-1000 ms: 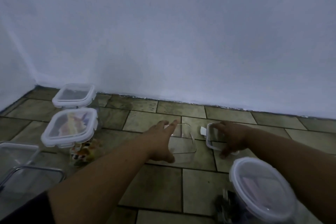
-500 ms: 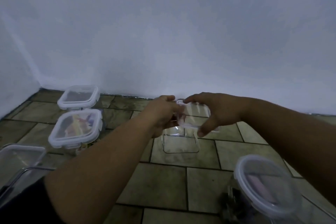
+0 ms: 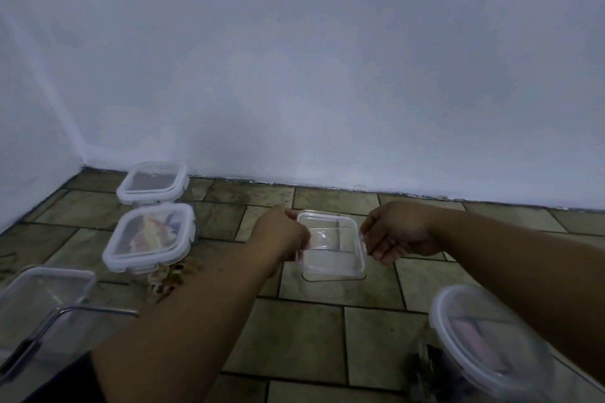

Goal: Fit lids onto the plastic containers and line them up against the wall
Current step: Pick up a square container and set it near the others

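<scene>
Clear rectangular lid (image 3: pixel 330 240), lifted a second ago, now lowered over the empty container (image 3: pixel 334 267), left hand (image 3: pixel 281 235) and right hand (image 3: pixel 396 232) fingers gripping its ends; seemingly unlatched.

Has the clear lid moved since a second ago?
Yes. The lid, then on the floor tiles right of the clear container, is now held over it between left hand and right hand.
</scene>
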